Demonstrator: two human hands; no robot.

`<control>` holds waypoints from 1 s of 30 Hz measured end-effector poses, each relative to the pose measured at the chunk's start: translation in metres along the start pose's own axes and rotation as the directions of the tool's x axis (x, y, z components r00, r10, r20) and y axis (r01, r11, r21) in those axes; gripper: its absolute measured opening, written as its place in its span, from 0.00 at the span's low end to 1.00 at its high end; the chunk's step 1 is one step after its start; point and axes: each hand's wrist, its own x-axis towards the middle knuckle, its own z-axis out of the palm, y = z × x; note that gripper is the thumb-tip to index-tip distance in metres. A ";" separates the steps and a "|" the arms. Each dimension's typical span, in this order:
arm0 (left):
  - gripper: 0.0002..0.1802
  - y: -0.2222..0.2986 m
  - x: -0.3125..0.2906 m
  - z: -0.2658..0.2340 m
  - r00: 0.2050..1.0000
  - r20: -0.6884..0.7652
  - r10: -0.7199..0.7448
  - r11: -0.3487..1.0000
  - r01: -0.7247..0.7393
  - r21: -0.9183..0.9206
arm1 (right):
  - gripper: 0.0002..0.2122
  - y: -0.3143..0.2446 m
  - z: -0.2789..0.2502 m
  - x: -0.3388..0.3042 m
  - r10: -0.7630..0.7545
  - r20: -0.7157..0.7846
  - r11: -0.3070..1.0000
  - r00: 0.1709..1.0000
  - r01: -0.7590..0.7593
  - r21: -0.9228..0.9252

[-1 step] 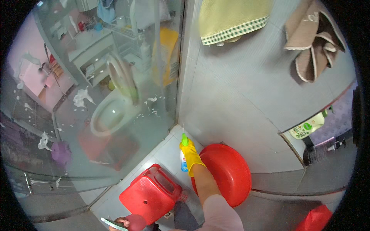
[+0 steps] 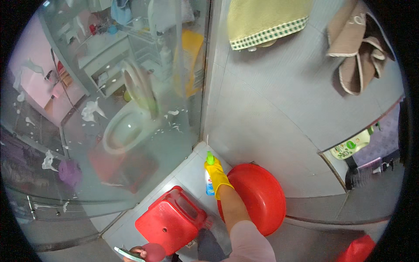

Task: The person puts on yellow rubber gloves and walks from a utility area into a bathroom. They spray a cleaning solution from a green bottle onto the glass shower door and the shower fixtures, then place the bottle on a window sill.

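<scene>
A yellow rubber glove (image 2: 217, 177) covers my right hand (image 2: 215, 171), which is wrapped round a spray bottle (image 2: 209, 185). The bottle has a green trigger head, a white body and a blue lower part, and stands upright with its nozzle toward the corner of the glass and the wall. My right forearm passes over the rim of a red basin (image 2: 262, 198). At the lower edge, my bare left hand (image 2: 139, 252) is closed on a thin, flat, pale-green thing (image 2: 128, 254), partly cut off by the frame. Beside it is a red plastic stool (image 2: 168, 220).
A glass panel (image 2: 174, 144) with white foam splashes stands at left; a toilet (image 2: 124, 131) shows through it. A yellow towel (image 2: 268, 22) and brown slippers (image 2: 355, 52) hang on the grey wall. At right are a green-capped bottle (image 2: 351, 146) and a black-bristled brush (image 2: 362, 174).
A fine streak at the spray bottle's nozzle no longer shows clearly. The view has shifted very slightly; both hands keep their hold.
</scene>
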 end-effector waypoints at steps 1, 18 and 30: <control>0.07 0.000 0.004 0.005 1.000 -0.004 0.002 1.000 -0.002 -0.001 | 0.13 0.000 0.002 0.007 0.009 -0.006 1.000 1.000 -0.009 0.011; 0.05 -0.014 0.030 0.039 0.995 -0.064 -0.072 0.997 0.072 0.004 | 0.10 0.036 0.046 0.023 -0.047 0.120 0.999 0.992 0.049 -0.014; 0.04 -0.015 0.024 0.039 0.998 -0.063 0.017 1.000 -0.018 -0.014 | 0.13 0.019 0.024 -0.003 -0.125 0.092 0.991 0.988 0.128 -0.030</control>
